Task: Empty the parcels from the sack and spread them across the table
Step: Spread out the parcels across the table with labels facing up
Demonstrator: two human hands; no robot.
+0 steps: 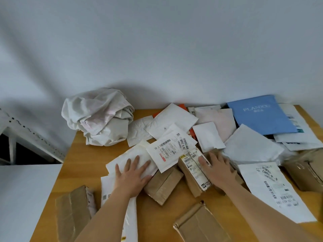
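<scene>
The crumpled white sack (97,117) lay slumped at the far left of the wooden bench (83,154), close to the wall, with the parcels already out of it and scattered over the middle and right of the surface. The left hand (132,173) pressed flat on a white padded envelope (129,159), fingers straight and spread — an open grip, holding nothing. The right hand (218,167) rested palm down on a brown box with a long label (194,173), its fingers extended over the top and the parcels just behind it, not curled round anything that could be seen. Between the two hands a white envelope with barcodes (170,151) overlapped the padded one, and a taped brown box (163,184) sat just below it, touching the left hand's side. Farther back a blue mailer bag (258,116) lay against the wall, partly on top of several white bags (250,145) and pale pink ones — the heap there was layered, so exact edges could not be told. A large white bag with printed labels (274,189) lay to the right of the right forearm, near another brown box (307,168) at the bench's edge. Closer to the camera sat a brown box (201,224) between the arms and a brown box (71,212) at the left corner.
</scene>
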